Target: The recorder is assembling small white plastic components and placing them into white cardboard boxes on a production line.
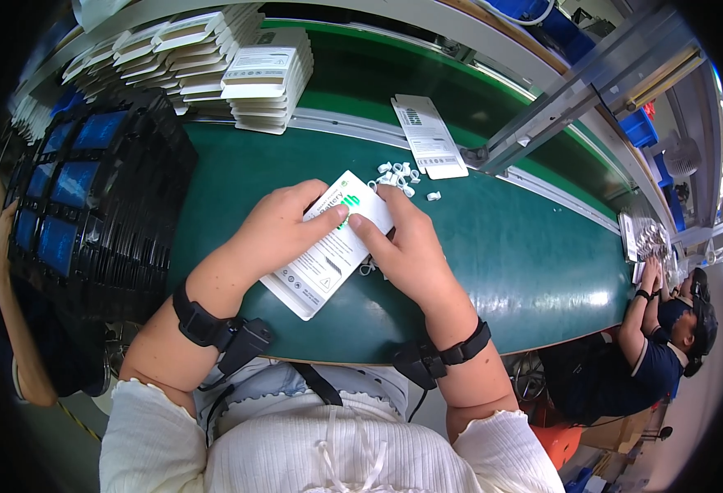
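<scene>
White ribbed sleeves and a frilly top fill the bottom of the view, with a black strap on each wrist. Both hands rest on a flat white packet point(328, 251) lying at an angle on the green worktop point(509, 255), close to the near edge. Left hand point(275, 226) covers the packet's upper left part, fingers loosely together with the thumb pressed onto the print. Right hand point(406, 242) presses down from the other side, its thumb tip nearly meeting the left one; the rest of its fingers curl over the packet's far edge, so I can't see what they're doing underneath. Something small and pale pokes out under the right palm, probably a loose plastic bit, hard to say.

Just past the packet sits a little heap of white plastic clips point(398, 177), and further back another flat packet point(429, 135). Stacks of white cartons point(267, 78) sit at the far left, partly cut off by the rim. Black trays with blue inserts point(69, 193) pile up on the left. Another person point(665, 337) in dark clothes works far right, mostly blurred.
</scene>
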### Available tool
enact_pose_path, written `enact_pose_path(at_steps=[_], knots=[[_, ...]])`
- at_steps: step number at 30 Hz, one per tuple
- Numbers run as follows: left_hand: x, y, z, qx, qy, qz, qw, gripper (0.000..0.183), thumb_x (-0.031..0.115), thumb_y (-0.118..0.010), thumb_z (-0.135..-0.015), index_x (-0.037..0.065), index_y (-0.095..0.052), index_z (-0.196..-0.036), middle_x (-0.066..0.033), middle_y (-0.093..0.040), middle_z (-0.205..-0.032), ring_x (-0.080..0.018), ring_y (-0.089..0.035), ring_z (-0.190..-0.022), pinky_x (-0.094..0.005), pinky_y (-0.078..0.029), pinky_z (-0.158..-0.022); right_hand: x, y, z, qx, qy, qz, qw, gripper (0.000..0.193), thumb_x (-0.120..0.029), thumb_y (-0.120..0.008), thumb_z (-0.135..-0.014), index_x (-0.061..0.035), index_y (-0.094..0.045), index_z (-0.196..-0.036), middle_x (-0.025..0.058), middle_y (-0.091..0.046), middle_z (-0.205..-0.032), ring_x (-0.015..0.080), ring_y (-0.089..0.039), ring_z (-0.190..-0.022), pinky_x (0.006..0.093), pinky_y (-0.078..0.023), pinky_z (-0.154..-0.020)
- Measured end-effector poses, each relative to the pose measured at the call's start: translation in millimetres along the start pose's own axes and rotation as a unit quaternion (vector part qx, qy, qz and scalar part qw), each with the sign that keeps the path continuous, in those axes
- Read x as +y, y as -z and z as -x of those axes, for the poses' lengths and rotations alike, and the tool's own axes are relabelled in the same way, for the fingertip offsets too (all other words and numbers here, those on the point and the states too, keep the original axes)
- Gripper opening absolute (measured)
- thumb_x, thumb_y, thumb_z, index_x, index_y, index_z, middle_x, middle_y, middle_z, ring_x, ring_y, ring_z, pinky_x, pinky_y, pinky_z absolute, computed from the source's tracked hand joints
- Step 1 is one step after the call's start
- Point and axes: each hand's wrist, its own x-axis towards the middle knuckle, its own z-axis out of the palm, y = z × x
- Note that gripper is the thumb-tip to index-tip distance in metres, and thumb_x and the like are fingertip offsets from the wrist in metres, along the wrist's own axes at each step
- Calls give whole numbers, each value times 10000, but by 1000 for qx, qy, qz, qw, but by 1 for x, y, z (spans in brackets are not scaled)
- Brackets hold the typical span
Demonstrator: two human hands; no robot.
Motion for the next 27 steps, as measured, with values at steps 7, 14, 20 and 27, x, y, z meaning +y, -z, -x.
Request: enact_pose_path(at_steps=[7, 14, 20, 27], knots=[[-4, -2, 0, 15, -35, 63, 997, 262, 255, -597, -865, 0, -588, -925, -112, -628, -753, -161, -616, -634, -289, -479, -568, 2, -2, -1, 29, -26, -97, 995, 434, -182, -651, -807, 74, -501, -1123, 199, -628, -864, 210, -632, -706, 304, -489, -627], [-2, -4, 0, 38, -53, 117, 991, 274, 254, -595, -879, -17, -591, -913, -100, -618, -734, -129, -589, -618, -271, -467, -550, 8, -5, -2, 40, -63, -230, 970, 359, -129, -630, -836, 51, -508, -1122, 100, -593, -958, 121, -579, -806, 251, -474, -667], [-2, -3, 1, 84, -75, 128, 985, 309, 261, -519, -931, -35, -596, -894, -79, -597, -718, -101, -523, -613, -256, -434, -562, 11, -4, -1, 159, -17, -355, 921, 280, -84, -589, -869, 39, -498, -1104, 74, -583, -979, 100, -556, -855, 224, -454, -736], [2, -3, 2, 35, -55, 175, 982, 317, 278, -520, -932, -26, -605, -899, -43, -600, -711, -81, -527, -621, -236, -435, -569, 12, 2, -3, 168, -40, -413, 894, 258, -84, -585, -868, 50, -497, -1071, 79, -598, -945, 87, -561, -824, 218, -452, -713]])
